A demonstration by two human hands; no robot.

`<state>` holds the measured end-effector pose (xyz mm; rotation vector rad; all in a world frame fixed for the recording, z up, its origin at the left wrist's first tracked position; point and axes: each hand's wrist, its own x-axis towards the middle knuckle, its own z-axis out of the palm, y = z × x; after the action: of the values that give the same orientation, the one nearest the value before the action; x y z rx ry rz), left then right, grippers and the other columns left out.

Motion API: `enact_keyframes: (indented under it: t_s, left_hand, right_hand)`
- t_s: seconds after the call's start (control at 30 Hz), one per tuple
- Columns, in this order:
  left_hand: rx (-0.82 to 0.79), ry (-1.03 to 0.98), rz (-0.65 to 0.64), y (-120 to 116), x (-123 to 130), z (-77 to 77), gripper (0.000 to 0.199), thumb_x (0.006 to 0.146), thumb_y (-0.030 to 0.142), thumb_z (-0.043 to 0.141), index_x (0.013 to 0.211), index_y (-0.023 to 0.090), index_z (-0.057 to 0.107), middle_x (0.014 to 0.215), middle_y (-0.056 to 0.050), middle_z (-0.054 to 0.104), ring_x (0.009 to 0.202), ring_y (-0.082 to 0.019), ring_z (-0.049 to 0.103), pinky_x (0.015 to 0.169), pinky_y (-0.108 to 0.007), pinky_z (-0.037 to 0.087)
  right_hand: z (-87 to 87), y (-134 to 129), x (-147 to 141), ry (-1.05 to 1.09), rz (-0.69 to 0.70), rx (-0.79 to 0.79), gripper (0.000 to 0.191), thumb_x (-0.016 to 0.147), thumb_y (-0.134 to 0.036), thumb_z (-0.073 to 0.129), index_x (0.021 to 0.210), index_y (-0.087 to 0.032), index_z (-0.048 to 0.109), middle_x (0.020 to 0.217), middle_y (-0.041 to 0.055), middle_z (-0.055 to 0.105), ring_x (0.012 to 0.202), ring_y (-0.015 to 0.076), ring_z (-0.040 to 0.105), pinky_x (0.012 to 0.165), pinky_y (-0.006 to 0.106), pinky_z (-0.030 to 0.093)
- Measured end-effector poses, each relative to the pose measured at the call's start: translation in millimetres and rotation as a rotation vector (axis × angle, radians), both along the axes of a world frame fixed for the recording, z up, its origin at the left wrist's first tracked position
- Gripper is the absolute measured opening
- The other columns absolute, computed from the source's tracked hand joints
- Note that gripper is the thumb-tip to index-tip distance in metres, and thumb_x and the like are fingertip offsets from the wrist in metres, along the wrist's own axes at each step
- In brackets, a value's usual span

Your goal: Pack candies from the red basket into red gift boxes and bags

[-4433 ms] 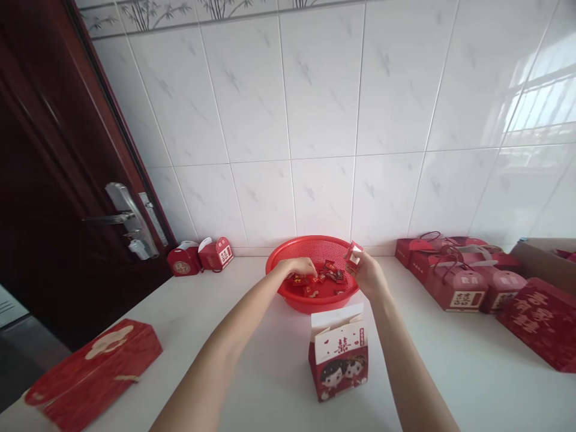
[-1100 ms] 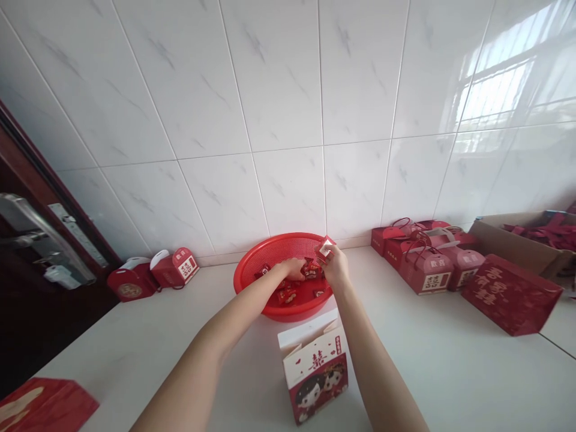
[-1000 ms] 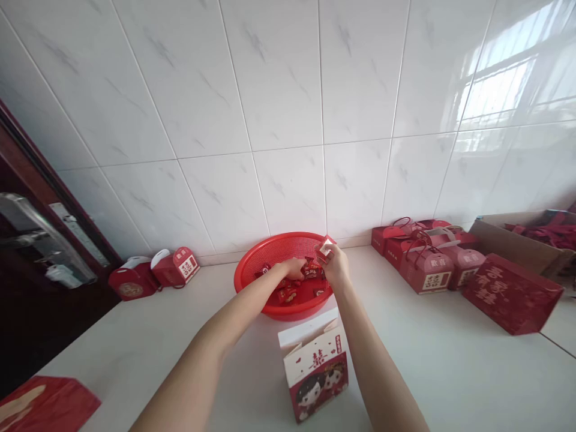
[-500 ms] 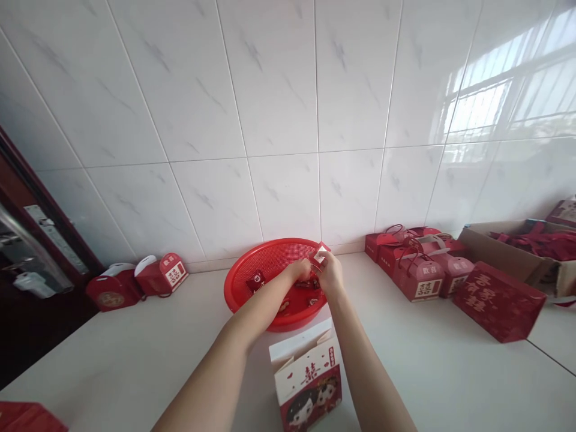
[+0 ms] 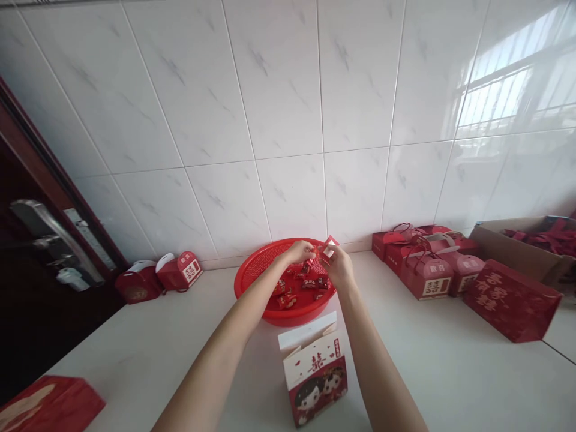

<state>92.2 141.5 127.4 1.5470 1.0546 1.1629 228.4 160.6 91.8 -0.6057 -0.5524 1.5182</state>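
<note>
Candies [image 5: 309, 284] in shiny red wrappers lie scattered in the red plastic basket [image 5: 297, 318], over at the far middle of the desk [image 5: 418, 360], and both hands are right there above it! The left hand [image 5: 299, 252] has its grip closed, fingertips pinching a red wrapped sweet [image 5: 310, 258] over the basket. Just beside it, at the basket's right rim, the right hand [image 5: 341, 266] pinches a small red-and-white packet [image 5: 332, 245] between thumb and fingers. On the near side, the gift box [image 5: 315, 373] stands upright, its white top flaps open, two cartoon figures on the front. Out right, red handled boxes [image 5: 427, 276] cluster by the wall, with a cardboard carton [image 5: 499, 245] beyond; two smaller boxes [image 5: 179, 273] sit far left, and a red box [image 5: 60, 403] occupies the near left.
</note>
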Motion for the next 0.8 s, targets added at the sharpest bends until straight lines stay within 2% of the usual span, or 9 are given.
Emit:
enact_keyframes:
  t_s: [0.07,0.13,0.23,0.33,0.4,0.53,0.63,0.73,0.8]
  left_hand:
    - [-0.019,-0.050,0.002,19.3,0.4,16.7,0.023,0.087,0.034,0.068,0.076,0.013,0.065,0.061,0.003,0.060,0.052,-0.009,0.050,0.055,-0.024,0.043]
    - [-0.014,-0.110,0.001,20.5,-6.5,26.3,0.024,0.082,0.035,0.073,0.076,0.014,0.063,0.063,0.004,0.057,0.052,-0.007,0.049,0.056,-0.022,0.044]
    - [0.003,-0.333,-0.035,-7.7,-16.9,30.2,0.027,0.078,0.036,0.076,0.072,0.016,0.060,0.063,0.005,0.051,0.052,-0.005,0.046,0.058,-0.020,0.044]
    - [-0.084,-0.675,-0.144,-47.8,-15.6,30.1,0.026,0.078,0.029,0.076,0.066,0.015,0.056,0.062,0.005,0.047,0.051,-0.003,0.043,0.053,-0.016,0.042]
    - [-0.145,-0.773,-0.168,-70.5,-9.1,30.9,0.025,0.077,0.024,0.077,0.066,0.014,0.056,0.060,0.005,0.047,0.050,-0.003,0.043,0.048,-0.014,0.039]
    - [-0.134,-0.652,-0.144,-99.1,7.6,31.8,0.025,0.076,0.028,0.079,0.068,0.013,0.061,0.061,0.003,0.052,0.050,-0.004,0.047,0.041,-0.013,0.033]
    - [-0.057,-0.526,-0.091,-108.8,18.0,28.7,0.022,0.077,0.034,0.079,0.081,0.014,0.070,0.068,0.000,0.063,0.055,-0.008,0.056,0.046,-0.017,0.041]
    - [-0.006,-0.466,-0.073,-113.1,23.4,25.1,0.027,0.078,0.038,0.078,0.094,0.016,0.074,0.074,-0.003,0.070,0.067,-0.015,0.066,0.059,-0.024,0.051]
    - [0.013,-0.448,-0.053,-114.8,23.4,23.8,0.029,0.078,0.038,0.078,0.097,0.016,0.075,0.075,-0.004,0.072,0.072,-0.019,0.069,0.064,-0.027,0.054]
  right_hand:
    - [9.3,-4.2,5.8,0.013,0.010,0.022,0.008,0.058,-0.022,0.068,0.060,-0.019,0.061,0.063,-0.0006,0.063,0.059,0.0107,0.058,0.051,0.020,0.047]
    - [20.7,-11.4,9.4,0.030,0.026,0.054,0.009,0.059,-0.023,0.070,0.063,-0.019,0.063,0.063,-0.0018,0.062,0.060,0.0101,0.057,0.051,0.019,0.046]
    - [38.7,-27.7,9.9,0.028,0.074,0.137,0.010,0.060,-0.023,0.071,0.065,-0.019,0.063,0.064,-0.0012,0.063,0.063,0.0115,0.058,0.053,0.020,0.047]
    - [52.7,-46.7,8.7,-0.035,0.131,0.242,0.006,0.059,-0.023,0.066,0.061,-0.019,0.062,0.064,0.0014,0.066,0.064,0.0135,0.058,0.056,0.022,0.048]
    - [58.2,-58.5,9.4,-0.110,0.157,0.321,0.006,0.060,-0.024,0.062,0.058,-0.018,0.061,0.064,0.0022,0.067,0.062,0.0138,0.057,0.057,0.024,0.047]
    - [62.0,-80.1,14.0,-0.303,0.101,0.399,0.008,0.065,-0.027,0.065,0.066,-0.019,0.063,0.065,-0.0005,0.066,0.061,0.0139,0.058,0.060,0.025,0.048]
    - [63.4,-95.3,16.5,-0.449,0.031,0.433,0.020,0.072,-0.036,0.072,0.071,-0.020,0.060,0.061,-0.0037,0.060,0.056,0.0123,0.056,0.054,0.024,0.046]
    - [65.4,-105.7,17.9,-0.546,0.053,0.479,0.038,0.074,-0.051,0.074,0.067,-0.021,0.052,0.053,-0.0053,0.053,0.046,0.0105,0.050,0.043,0.022,0.039]
    - [66.4,-108.7,19.5,-0.579,0.081,0.496,0.044,0.073,-0.057,0.074,0.066,-0.020,0.051,0.051,-0.0055,0.050,0.044,0.0096,0.047,0.041,0.022,0.036]
